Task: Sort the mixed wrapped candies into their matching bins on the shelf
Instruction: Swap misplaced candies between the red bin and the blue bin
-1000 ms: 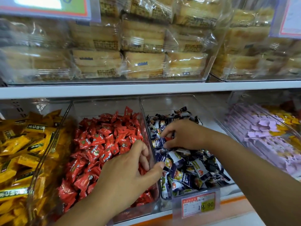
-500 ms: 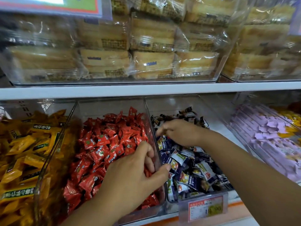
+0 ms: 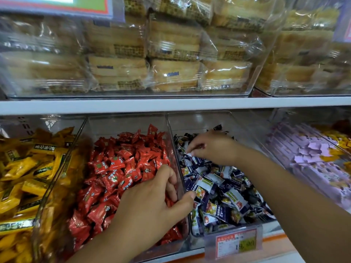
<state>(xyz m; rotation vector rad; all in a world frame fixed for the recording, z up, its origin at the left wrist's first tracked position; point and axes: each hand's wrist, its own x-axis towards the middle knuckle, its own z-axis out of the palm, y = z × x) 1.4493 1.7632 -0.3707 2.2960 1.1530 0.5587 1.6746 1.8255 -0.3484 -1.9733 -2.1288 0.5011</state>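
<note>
Red wrapped candies fill the middle clear bin. Dark blue and white wrapped candies lie in the bin to its right. My left hand grips the clear wall between these two bins, with the fingers on the red side and the thumb on the blue side. My right hand reaches into the back left of the blue bin. Its curled fingertips pinch a white-edged candy wrapper on the pile, blurred by motion.
Yellow wrapped candies fill the bin at the left, and purple ones the bin at the right. A price tag hangs on the shelf front. Above the white shelf edge stand bins of wrapped bread.
My right hand has moved toward the back left of the blue bin. My left hand keeps its grip on the bin wall. The view has shifted slightly left.
</note>
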